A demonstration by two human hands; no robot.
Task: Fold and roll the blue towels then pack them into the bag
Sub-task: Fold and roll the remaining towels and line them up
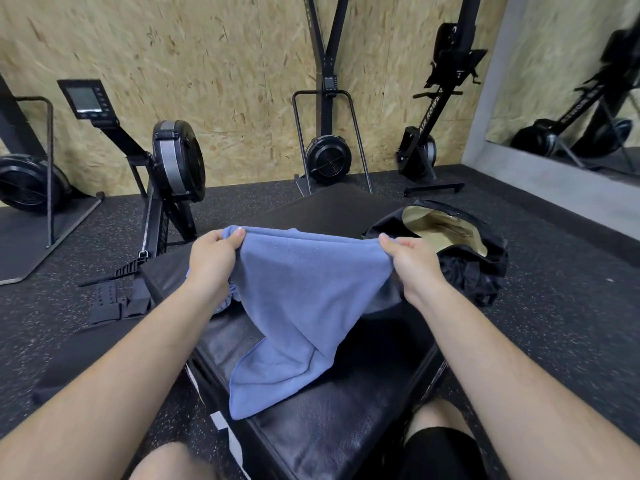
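A blue towel (298, 306) hangs spread between my two hands over a black padded box (322, 434). My left hand (213, 259) pinches its upper left corner, and my right hand (410, 263) pinches the upper right corner. The towel's lower end drapes onto the box top. More blue cloth (225, 303) shows under my left wrist, mostly hidden. A black bag (464, 271) with a tan lining lies open on the box's far right, just beyond my right hand.
Rowing machines (176, 161) and a fan machine (327, 157) stand along the chipboard wall. A footrest and strap (110, 299) lie on the rubber floor left of the box. A mirror (571, 98) is at right. My knees are at the bottom edge.
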